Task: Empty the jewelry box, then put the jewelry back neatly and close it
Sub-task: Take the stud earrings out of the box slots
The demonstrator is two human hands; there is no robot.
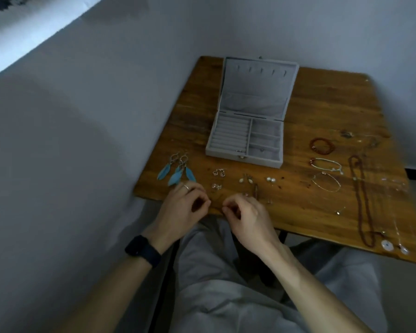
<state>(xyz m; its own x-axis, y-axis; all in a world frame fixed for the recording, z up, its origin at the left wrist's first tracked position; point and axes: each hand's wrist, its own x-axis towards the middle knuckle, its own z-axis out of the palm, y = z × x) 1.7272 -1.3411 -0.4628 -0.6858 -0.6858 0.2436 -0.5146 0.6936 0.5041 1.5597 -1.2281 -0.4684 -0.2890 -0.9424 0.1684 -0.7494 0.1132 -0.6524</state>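
A grey jewelry box (245,140) stands open on the wooden table (298,111), lid upright, with a tiny item or two left in its front compartments. Jewelry lies spread around it: blue feather earrings (175,170), small stud earrings (219,173), pearl studs (271,179), a red bead bracelet (322,146), thin bangles (326,174) and a long brown bead necklace (363,200). At the table's near edge my left hand (185,205) and my right hand (244,212) have their fingertips pinched a short way apart. Something very small may sit between them, but it is too small to make out.
The table stands in a corner against grey walls, its left edge near the wall. Thin silver chains and pendants (394,239) lie at the right front corner. My lap in grey trousers (226,284) is under the near edge. A dark watch sits on my left wrist.
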